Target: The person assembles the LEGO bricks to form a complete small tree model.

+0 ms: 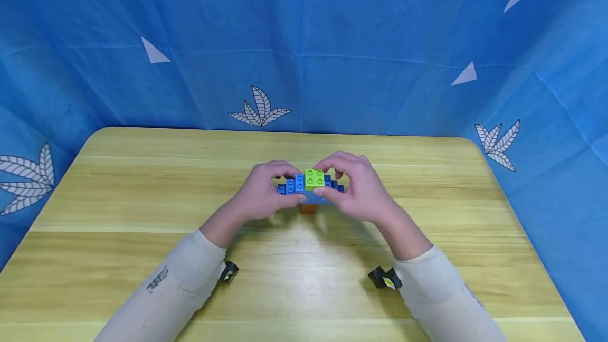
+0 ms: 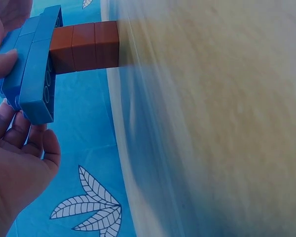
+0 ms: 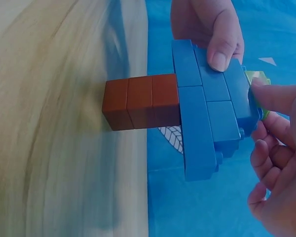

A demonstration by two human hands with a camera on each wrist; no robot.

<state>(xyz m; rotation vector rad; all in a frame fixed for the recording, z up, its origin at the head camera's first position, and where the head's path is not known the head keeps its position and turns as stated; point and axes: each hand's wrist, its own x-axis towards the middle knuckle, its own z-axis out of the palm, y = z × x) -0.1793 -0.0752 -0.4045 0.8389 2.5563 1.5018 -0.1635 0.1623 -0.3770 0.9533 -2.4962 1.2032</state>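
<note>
A stepped stack of blue bricks [image 3: 200,131] rests on a narrow column of reddish-brown bricks [image 3: 140,102], which stands upright on the table. On the stack's top sits a lime green brick [image 1: 314,179] with its studs facing up. From the left side, my left hand [image 1: 263,191] holds the blue stack between thumb and fingers; its thumb lies on the near face in the right wrist view. My right hand [image 1: 358,189] pinches the green brick, thumb in front and index finger behind. The green brick is mostly hidden in the left wrist view.
The bricks stand near the middle of a wooden table [image 1: 304,273] with rounded far corners. A blue curtain [image 1: 304,30] with white leaf and triangle prints hangs behind and beside it. Black wrist-worn devices [image 1: 386,278] sit at both cuffs.
</note>
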